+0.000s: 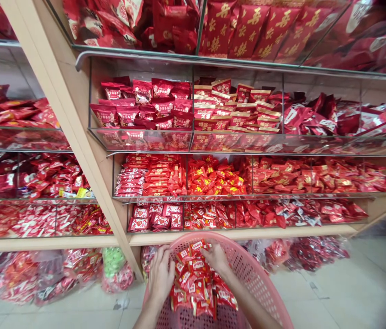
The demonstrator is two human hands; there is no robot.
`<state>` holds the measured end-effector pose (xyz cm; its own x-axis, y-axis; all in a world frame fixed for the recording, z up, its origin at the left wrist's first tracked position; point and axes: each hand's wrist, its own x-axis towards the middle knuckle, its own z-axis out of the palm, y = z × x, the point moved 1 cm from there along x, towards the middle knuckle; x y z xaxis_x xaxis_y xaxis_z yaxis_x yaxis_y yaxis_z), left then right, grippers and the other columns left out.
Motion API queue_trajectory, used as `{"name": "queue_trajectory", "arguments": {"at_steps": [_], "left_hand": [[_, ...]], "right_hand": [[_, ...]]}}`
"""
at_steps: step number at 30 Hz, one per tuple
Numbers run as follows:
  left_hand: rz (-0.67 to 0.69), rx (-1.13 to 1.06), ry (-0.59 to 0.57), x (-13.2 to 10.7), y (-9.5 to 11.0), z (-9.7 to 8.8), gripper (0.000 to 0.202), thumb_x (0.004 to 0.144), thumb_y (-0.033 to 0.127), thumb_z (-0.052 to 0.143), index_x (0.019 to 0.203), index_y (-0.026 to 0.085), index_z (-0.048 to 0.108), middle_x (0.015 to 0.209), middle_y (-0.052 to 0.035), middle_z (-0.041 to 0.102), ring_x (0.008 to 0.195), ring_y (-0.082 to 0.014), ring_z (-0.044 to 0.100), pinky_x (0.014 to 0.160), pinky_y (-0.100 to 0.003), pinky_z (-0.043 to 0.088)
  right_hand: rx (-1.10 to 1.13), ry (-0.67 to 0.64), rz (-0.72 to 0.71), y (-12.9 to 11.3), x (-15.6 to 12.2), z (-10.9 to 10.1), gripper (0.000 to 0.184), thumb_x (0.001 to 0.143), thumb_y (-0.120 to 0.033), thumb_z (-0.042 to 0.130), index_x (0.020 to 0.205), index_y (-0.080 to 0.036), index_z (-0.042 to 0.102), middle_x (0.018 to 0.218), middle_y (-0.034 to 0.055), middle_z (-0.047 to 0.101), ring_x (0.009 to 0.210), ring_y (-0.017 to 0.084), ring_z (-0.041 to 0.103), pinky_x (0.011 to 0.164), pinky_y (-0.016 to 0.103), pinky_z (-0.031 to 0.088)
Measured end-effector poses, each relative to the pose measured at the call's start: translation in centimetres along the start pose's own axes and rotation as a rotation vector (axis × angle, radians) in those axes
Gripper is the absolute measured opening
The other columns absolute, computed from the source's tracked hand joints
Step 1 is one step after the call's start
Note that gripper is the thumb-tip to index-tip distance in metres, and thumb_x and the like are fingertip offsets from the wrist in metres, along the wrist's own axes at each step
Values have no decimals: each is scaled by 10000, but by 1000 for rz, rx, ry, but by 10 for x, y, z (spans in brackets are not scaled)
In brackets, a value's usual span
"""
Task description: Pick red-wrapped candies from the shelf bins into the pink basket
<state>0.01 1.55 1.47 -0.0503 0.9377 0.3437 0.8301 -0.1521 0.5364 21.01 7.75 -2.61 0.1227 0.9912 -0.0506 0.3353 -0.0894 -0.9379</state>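
Note:
A pink perforated plastic basket [257,283] sits low in front of me, holding a heap of small red candy packets [196,285]. My left hand [161,274] rests at the left side of the heap, fingers curled down onto the packets. My right hand [216,258] lies on the far right of the heap, fingers bent over the top packets. Whether either hand grips a packet is hidden by the fingers.
Tiered glass-fronted shelves [193,146] filled with red wrapped sweets rise just beyond the basket. A wooden upright [86,151] splits them from another shelf bay at left. Clear bags of sweets [76,269] lie on the pale tiled floor [343,292] below.

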Motion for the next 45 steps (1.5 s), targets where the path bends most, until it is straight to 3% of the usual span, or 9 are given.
{"name": "queue_trajectory", "arguments": {"at_steps": [7,12,16,21,31,34,40,42,45], "left_hand": [[10,-6,11,-1,-2,2,297,799,143,397,1021,231,574,1147,-39,567,1037,-208,530,874,-377,428],[5,-13,7,-1,-1,1,293,802,151,397,1020,232,575,1149,-44,565,1049,-214,528,871,-381,433],[7,-24,27,-1,-2,3,300,788,135,407,1009,234,585,1132,-40,572,1047,-207,538,866,-370,445],[-6,-33,5,-2,-5,5,303,813,141,379,1034,225,569,1153,-51,558,1061,-211,525,890,-389,427],[4,-3,27,-2,-6,5,292,817,160,395,1032,233,579,1152,-45,564,1050,-209,535,864,-370,444],[7,3,23,-2,-5,5,288,816,157,396,1024,237,578,1148,-34,568,1050,-202,534,869,-359,442],[12,-1,15,-2,-4,3,293,803,142,393,1013,233,576,1139,-41,567,1048,-212,531,874,-378,434],[20,-4,20,-1,-3,3,290,799,142,398,1007,232,580,1134,-42,570,1044,-209,535,869,-377,440],[28,-7,28,0,-2,2,276,803,155,405,999,227,586,1125,-43,575,1035,-204,542,870,-373,450]], "right_hand": [[-359,111,-188,-37,-4,-13,269,772,-353,525,981,-201,601,499,-28,543,486,164,524,491,244,314],[-597,88,-273,-77,23,-15,177,858,-300,447,948,-209,569,664,28,628,605,168,582,540,242,310],[-833,90,-282,-97,53,-12,188,862,-228,459,1036,-203,525,975,86,632,781,165,614,597,239,349],[-1049,-16,-254,-104,75,-4,288,838,-180,491,1126,-172,498,1081,117,583,838,179,623,639,263,400],[-1040,12,-276,-104,75,-3,254,868,-93,361,972,-164,582,1025,112,597,779,163,610,613,258,372],[-878,107,-333,-108,68,-8,244,907,-202,340,957,-188,579,993,85,590,761,150,579,622,251,366],[-163,256,-491,-110,31,-24,261,875,-406,404,796,-197,540,886,55,548,869,177,521,812,310,406],[111,221,-361,-101,16,-28,276,852,-477,427,804,-215,497,889,38,546,887,181,533,827,335,432],[584,96,-4,-79,-2,-30,296,797,-526,496,852,-243,429,849,6,562,839,184,601,756,350,499]]}}
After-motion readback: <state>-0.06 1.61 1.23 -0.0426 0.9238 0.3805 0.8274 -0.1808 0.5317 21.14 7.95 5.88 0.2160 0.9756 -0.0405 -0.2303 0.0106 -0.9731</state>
